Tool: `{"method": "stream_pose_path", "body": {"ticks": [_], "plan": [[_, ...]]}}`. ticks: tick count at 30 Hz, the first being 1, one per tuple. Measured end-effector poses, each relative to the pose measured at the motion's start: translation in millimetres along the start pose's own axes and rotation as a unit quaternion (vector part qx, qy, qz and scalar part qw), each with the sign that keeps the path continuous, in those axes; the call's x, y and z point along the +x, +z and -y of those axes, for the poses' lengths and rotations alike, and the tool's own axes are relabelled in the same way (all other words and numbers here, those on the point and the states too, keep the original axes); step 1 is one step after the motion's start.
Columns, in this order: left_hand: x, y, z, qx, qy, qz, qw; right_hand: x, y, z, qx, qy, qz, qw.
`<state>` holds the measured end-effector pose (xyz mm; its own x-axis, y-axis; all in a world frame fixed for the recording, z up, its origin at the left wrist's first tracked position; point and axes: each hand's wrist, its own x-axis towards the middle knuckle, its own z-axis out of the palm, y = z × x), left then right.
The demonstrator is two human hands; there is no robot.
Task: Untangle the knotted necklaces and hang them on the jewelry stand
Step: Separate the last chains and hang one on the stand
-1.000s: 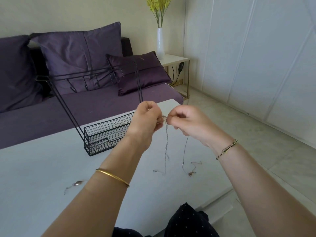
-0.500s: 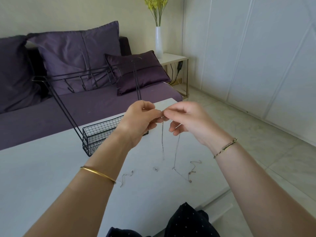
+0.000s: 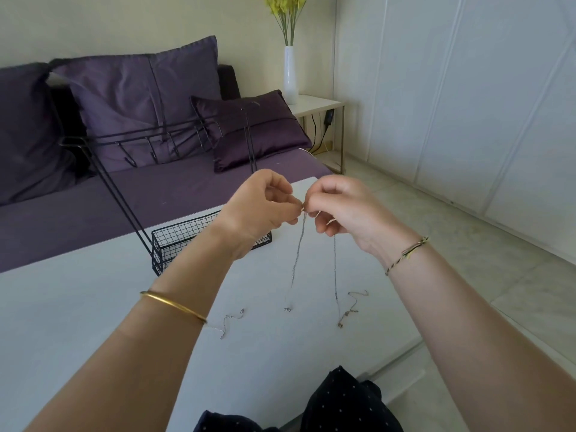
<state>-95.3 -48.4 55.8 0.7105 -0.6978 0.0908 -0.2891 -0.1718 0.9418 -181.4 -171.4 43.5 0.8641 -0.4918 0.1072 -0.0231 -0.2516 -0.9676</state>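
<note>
**Knot held between both hands above the table: points of failure**

The table (image 3: 78,322) carries the work. Its right edge runs near the trailing ends, so a chain dropped or flicked to the right may slide off to the floor.

The stand (image 3: 174,241) is a black wire frame with a mesh basket at its foot and a hooked rail on top. It stands on the far left part of the table, just behind the left wrist. Its hooks look bare, so probably nothing is hung yet. A wide sweep of that arm could knock its slim legs.

The left hand (image 3: 258,210) and right hand (image 3: 346,210) are raised over the table's middle with their fingertips meeting. Each pinches the chains between thumb and forefinger, the other fingers curled.

The chains (image 3: 297,254) hang from that pinch in two thin strands that part as they drop to the table. Their ends (image 3: 352,307) lie there in loose squiggles. One more end lies near the left forearm, and whether it joins the same tangle cannot be told.

The knot (image 3: 303,208) is all but hidden between the fingertips.

Likely hazards:
- Drawing the hands apart would tighten the knot or snap a fine link.
- The weight of the hanging strands pulls loops shut.
- Ends dragged across the table may snag and tangle afresh.
- A slip of either pinch loses any loop already loosened.
</note>
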Motion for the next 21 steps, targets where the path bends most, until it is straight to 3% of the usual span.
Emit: {"method": "stream_pose_path", "body": {"ticks": [3,8,13,15,16,18,21], "plan": [[0.2,-0.9,0.3,0.023,-0.011,0.015,1.000,0.0,-0.9,-0.5,0.041,0.018,0.001,0.999],[1.0,-0.5,-0.8,0.170,0.030,-0.026,0.985,3.2,1.2,-4.0,0.081,0.031,-0.008,0.996],[-0.4,7.3,-8.8,0.377,0.092,-0.067,0.919,4.9,7.5,-4.9,0.055,-0.005,-0.023,0.998],[0.1,10.1,-12.8,0.396,0.083,-0.074,0.912,5.5,10.3,-6.4,0.077,-0.025,-0.041,0.996],[1.4,10.3,-13.9,0.358,0.060,-0.077,0.929,6.3,11.5,-7.2,0.095,-0.028,-0.054,0.994],[3.2,10.8,-16.0,0.179,-0.017,-0.082,0.980,8.2,12.1,-8.7,0.149,-0.025,-0.077,0.986],[5.3,11.0,-16.9,-0.092,-0.124,-0.073,0.985,9.6,10.3,-10.5,0.136,-0.024,-0.085,0.987]]}}
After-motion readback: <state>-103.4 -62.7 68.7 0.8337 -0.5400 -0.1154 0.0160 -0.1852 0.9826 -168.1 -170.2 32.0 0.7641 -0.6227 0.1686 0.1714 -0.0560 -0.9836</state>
